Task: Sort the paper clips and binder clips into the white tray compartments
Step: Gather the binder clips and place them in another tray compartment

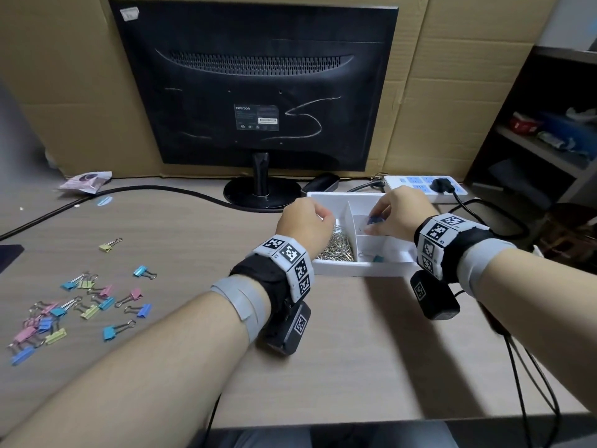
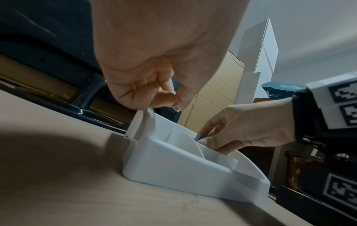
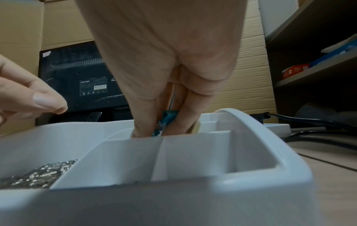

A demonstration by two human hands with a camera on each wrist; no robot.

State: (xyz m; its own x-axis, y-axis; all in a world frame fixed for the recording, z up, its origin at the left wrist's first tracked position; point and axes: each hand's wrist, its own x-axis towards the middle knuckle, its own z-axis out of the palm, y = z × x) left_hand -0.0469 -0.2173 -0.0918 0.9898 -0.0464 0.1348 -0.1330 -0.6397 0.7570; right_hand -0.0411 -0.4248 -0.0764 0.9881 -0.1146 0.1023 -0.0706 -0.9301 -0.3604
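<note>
While blue clip (image 1: 374, 219) is pinched by right hand (image 1: 399, 211) inside tray (image 1: 361, 270), left hand (image 1: 303, 221) curled, empty; handle snagging on divider risked.

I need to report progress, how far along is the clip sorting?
Done: paper clips fill the white tray's left compartment; one binder clip lies at its front. In hand: the right hand lowers a blue binder clip inside. Left: the scattered binder clips.

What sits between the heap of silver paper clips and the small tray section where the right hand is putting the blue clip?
A white divider wall of the tray separates the paper clips from that section; the head view shows it.
</note>
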